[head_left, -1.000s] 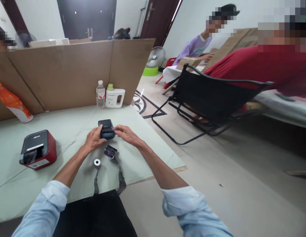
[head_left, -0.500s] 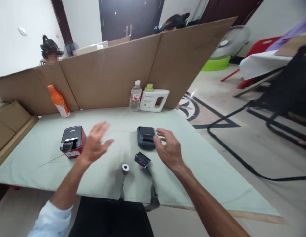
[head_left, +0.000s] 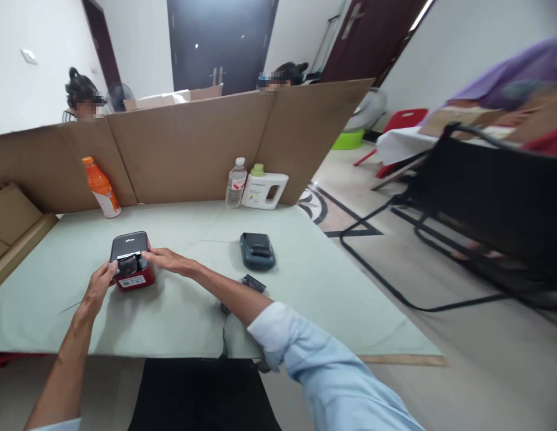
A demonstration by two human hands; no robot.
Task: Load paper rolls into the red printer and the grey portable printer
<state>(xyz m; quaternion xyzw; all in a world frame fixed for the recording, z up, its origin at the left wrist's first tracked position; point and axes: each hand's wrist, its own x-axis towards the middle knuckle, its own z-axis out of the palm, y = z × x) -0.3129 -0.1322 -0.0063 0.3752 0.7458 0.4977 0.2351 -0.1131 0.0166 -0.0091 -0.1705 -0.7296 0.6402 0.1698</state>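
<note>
A small red and black label printer (head_left: 129,242) sits on the left part of the table, with a dark shiny piece at its front slot. My left hand (head_left: 97,286) grips its left side, thumb at the front corner. From the right, my right hand (head_left: 169,261) holds the opposite side, thumb near the top front edge. A second, dark blue-grey printer (head_left: 257,250) stands apart, right of the middle. Nearer to me a black ribbon-like piece (head_left: 253,284) lies partly behind my right forearm. That forearm also covers most of the small roll beside it.
Along the cardboard partition (head_left: 193,149) stand an orange bottle (head_left: 101,187), a clear water bottle (head_left: 236,184) and a white jug (head_left: 264,190). Cardboard pieces (head_left: 13,221) lean at the left edge. A black folding chair (head_left: 489,203) is on the floor to the right. People are beyond the partition.
Both hands, formerly spread apart above the table, have come onto the red and black printer. My right hand crossed leftward from beside the dark printer. The view has shifted slightly right.
</note>
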